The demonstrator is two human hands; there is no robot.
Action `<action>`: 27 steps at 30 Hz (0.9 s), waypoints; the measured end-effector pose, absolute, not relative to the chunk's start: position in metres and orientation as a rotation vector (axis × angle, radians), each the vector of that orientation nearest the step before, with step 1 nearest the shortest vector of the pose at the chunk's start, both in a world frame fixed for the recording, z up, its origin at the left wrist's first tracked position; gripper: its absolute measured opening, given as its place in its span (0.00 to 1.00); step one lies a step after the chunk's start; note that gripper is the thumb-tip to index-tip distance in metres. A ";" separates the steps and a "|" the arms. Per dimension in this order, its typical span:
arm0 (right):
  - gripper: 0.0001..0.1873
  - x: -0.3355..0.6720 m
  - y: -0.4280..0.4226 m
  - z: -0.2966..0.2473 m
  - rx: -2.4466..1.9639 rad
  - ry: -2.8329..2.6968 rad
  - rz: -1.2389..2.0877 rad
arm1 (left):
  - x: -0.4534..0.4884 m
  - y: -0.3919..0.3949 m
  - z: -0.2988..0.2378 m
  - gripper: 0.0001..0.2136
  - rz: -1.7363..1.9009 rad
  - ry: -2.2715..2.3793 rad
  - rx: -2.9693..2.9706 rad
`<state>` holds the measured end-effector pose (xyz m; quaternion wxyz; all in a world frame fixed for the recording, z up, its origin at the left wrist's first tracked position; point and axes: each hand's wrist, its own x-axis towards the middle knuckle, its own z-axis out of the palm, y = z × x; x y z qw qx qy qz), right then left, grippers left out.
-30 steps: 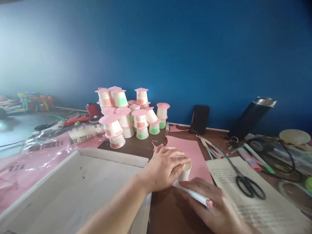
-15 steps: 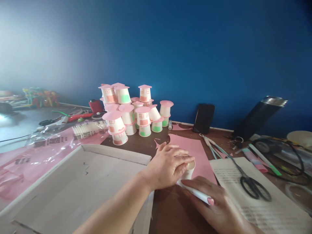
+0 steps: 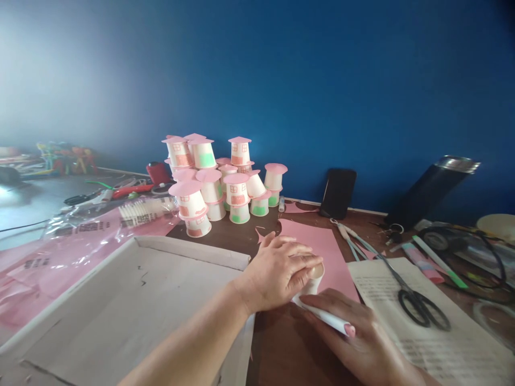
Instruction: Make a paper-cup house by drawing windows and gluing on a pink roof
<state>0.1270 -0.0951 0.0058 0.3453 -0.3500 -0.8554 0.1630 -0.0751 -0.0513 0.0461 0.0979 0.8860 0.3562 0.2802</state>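
Under the fingers of my left hand (image 3: 279, 272) is a small white paper cup (image 3: 316, 281), mostly covered by that hand, which grips it. My right hand (image 3: 358, 335) pinches a white marker (image 3: 328, 319) with a pink end, its tip at the lower side of the cup; the tip itself is hidden. Behind the hands lies a sheet of pink paper (image 3: 332, 254). Farther back stand several stacked paper cups (image 3: 191, 203) with pink paper roofs, some with red windows and doors drawn on them and some with green patches.
A shallow white box lid (image 3: 120, 311) fills the left front. Scissors (image 3: 418, 305) lie on a printed sheet (image 3: 386, 289) at the right. Behind them are a black phone (image 3: 338, 193) and a dark flask (image 3: 432, 190). Clear plastic packaging (image 3: 108, 220) lies at the left.
The view has shifted very slightly. Both hands, the cup and the marker stay almost in the same place.
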 end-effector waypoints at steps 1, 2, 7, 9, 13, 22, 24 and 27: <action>0.13 0.127 -0.095 0.006 -0.908 -2.225 0.425 | -0.075 -0.051 0.046 0.15 0.831 1.046 2.626; 0.13 0.127 -0.096 0.007 -0.908 -2.229 0.430 | -0.075 -0.051 0.046 0.15 0.830 1.038 2.631; 0.14 0.127 -0.097 0.007 -0.908 -2.243 0.459 | -0.074 -0.051 0.047 0.14 0.817 1.037 2.637; 0.14 0.128 -0.096 0.006 -0.897 -2.246 0.447 | -0.073 -0.051 0.048 0.13 0.809 1.038 2.643; 0.14 0.129 -0.096 0.004 -0.895 -2.246 0.454 | -0.073 -0.051 0.048 0.12 0.814 1.037 2.653; 0.12 0.129 -0.096 0.003 -0.973 -2.234 0.488 | -0.073 -0.052 0.050 0.13 0.830 1.012 2.645; 0.12 0.130 -0.095 0.002 -0.989 -2.232 0.492 | -0.073 -0.053 0.050 0.12 0.820 1.014 2.642; 0.12 0.133 -0.095 0.003 -1.002 -2.232 0.483 | -0.073 -0.053 0.050 0.13 0.794 1.021 2.630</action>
